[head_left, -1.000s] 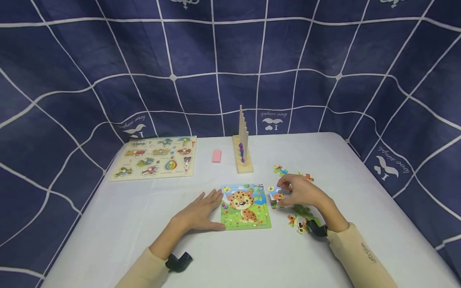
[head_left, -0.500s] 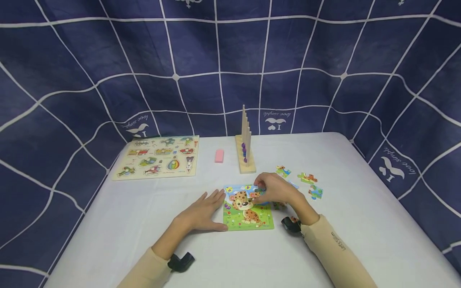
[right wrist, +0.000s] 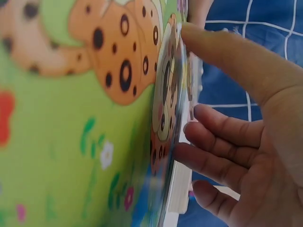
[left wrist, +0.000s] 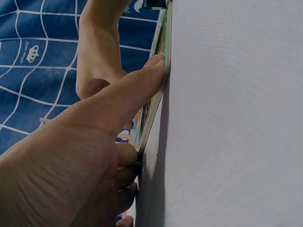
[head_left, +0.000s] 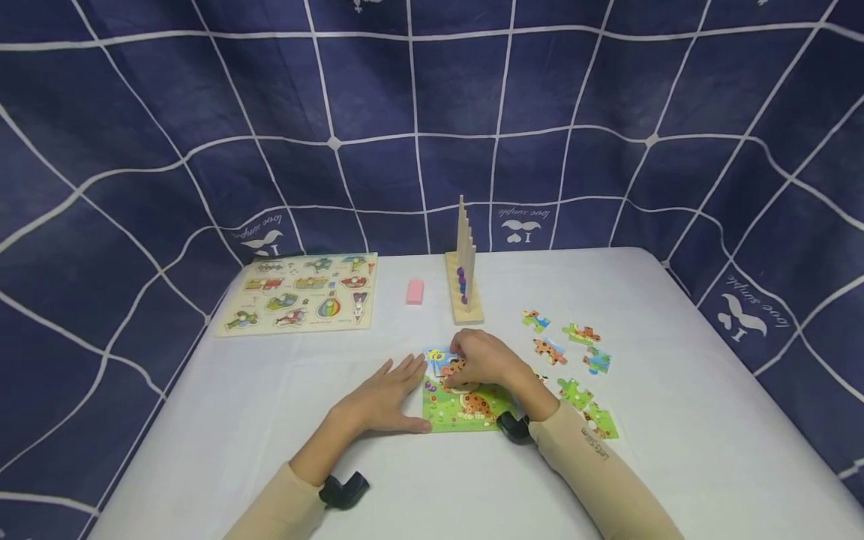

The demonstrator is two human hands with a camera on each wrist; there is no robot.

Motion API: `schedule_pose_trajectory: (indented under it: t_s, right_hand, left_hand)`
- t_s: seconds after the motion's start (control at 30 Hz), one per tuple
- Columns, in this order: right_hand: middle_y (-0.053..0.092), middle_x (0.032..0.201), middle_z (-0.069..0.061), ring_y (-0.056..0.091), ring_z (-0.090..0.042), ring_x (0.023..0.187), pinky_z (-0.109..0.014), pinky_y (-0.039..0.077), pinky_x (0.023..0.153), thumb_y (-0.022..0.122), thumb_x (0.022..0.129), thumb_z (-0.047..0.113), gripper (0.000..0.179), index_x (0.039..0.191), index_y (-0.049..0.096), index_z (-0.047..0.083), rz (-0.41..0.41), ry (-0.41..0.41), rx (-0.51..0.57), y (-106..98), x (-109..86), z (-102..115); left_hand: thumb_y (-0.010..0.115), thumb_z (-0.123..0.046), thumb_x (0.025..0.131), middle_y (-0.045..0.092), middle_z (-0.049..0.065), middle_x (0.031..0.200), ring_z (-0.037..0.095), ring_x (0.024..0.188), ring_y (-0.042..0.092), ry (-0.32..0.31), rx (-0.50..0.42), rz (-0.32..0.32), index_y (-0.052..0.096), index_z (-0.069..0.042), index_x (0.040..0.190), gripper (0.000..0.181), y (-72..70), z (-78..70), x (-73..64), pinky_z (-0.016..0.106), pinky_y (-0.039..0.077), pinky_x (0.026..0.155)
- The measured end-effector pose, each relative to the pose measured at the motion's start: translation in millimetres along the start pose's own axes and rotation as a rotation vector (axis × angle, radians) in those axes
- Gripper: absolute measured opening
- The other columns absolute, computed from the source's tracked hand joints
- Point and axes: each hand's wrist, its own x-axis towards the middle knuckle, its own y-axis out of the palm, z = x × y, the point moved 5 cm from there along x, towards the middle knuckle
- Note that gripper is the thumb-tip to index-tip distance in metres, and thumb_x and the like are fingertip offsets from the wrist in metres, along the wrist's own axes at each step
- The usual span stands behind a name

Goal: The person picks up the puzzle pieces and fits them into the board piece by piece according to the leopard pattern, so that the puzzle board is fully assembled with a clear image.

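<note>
A square leopard jigsaw board (head_left: 442, 414) lies on the white table. My left hand (head_left: 378, 399) rests along its left side, fingers spread and fairly straight, thumb by the lower left corner. In the left wrist view that thumb (left wrist: 137, 85) touches the board's edge. Over the board's upper left part, my right hand (head_left: 491, 364) pinches a jigsaw piece (head_left: 443, 366) showing blue sky and a leopard ear. The right wrist view has the thumb and fingertips bent towards each other at the board's printed green surface (right wrist: 71, 123); the piece is partly hidden there.
Several loose jigsaw pieces (head_left: 550, 351) lie right of the board. Behind it stand a wooden peg rack (head_left: 463, 309) with purple and blue beads and a pink block (head_left: 415, 292). A vehicle peg puzzle (head_left: 317, 307) lies at the back left.
My right hand has picked up the jigsaw piece from right of the board and carried it left, over the board's upper left part. The left hand has stayed at the board's side.
</note>
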Motion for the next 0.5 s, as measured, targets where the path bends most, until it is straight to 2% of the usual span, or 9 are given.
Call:
schedule_pose_trajectory:
  t_s: [0.3,0.5]
  right_hand:
    - [0.064,0.092,0.003,0.052,-0.011,0.076,-0.027,0.049,0.071,0.088,0.067,0.042,0.054,0.105,0.067,0.009,0.032,0.032,-0.025,5.4,7.8,1.3]
    - [0.065,0.096,0.002,0.054,-0.011,0.079,-0.028,0.051,0.076,0.087,0.068,0.044,0.056,0.107,0.067,0.009,0.035,0.034,-0.004,9.8,8.1,-0.7]
  left_hand:
    - [0.057,-0.077,0.078,0.012,0.003,0.165,0.022,0.153,0.011,-0.005,-0.012,0.006,0.02,-0.009,0.156,0.11,-1.9,-1.3,0.7,0.048,0.011,0.126]
    - [0.058,-0.076,0.078,0.012,0.004,0.165,0.023,0.153,0.012,-0.006,-0.016,0.01,0.021,-0.008,0.155,0.11,-1.0,-1.7,0.2,0.048,0.012,0.125]
